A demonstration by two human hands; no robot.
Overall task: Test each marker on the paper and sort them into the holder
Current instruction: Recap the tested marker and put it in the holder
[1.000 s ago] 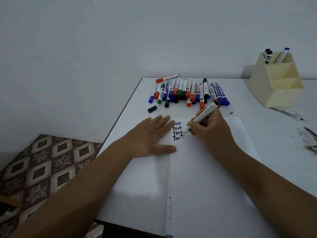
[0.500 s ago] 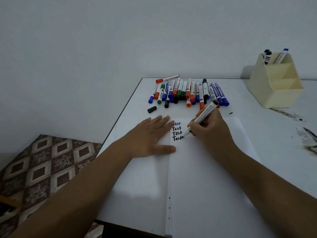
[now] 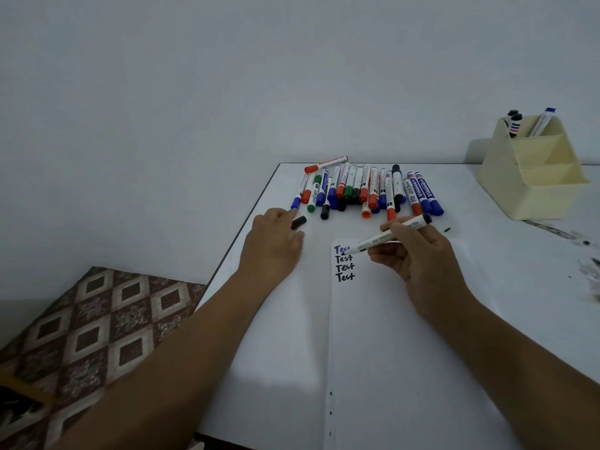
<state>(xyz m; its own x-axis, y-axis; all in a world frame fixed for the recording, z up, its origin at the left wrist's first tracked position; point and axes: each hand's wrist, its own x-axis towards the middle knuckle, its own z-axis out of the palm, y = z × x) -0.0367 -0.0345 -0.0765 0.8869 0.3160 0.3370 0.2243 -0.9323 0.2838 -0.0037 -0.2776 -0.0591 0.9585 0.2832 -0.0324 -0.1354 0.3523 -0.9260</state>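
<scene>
The right hand (image 3: 422,254) grips an uncapped black marker (image 3: 393,234) above the paper (image 3: 406,352), over 4 written "Test" lines. The left hand (image 3: 272,245), fingers curled, touches a black cap (image 3: 298,222) near the marker pile (image 3: 367,190); the holder (image 3: 532,177) stands far right.

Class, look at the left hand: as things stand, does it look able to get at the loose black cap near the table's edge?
Probably yes. The left hand is right at the cap, fingertips about touching it, with nothing between them; the pile of markers lies beyond it.
</scene>
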